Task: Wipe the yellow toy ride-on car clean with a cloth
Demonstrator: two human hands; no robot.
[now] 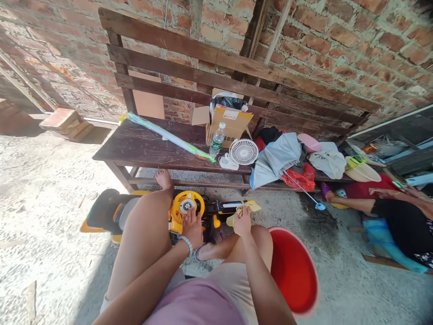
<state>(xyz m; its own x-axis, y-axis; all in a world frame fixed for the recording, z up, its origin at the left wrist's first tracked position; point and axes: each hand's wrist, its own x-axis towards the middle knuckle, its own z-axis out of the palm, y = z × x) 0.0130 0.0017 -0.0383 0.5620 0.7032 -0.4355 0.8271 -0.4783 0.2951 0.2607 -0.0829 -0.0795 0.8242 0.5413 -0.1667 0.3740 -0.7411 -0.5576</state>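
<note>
this looks like a home's yard or porch: an unplastered brick wall (74, 58), a rough concrete floor (40, 194) partly in sunlight, and a long wooden surface (131, 142) bearing an umbrella (277, 158), a white fan (243, 151) and a plastic bottle (217, 141)

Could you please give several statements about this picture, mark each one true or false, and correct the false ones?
1. The left hand lies over the yellow steering wheel. True.
2. The left wrist is bare. False; it wears a bead bracelet.
3. The right hand holds a pale yellow cloth. True.
4. A clear bottle stands on the bench. True.
5. Nothing red stands beside the right leg. False; a red bucket does.
</note>
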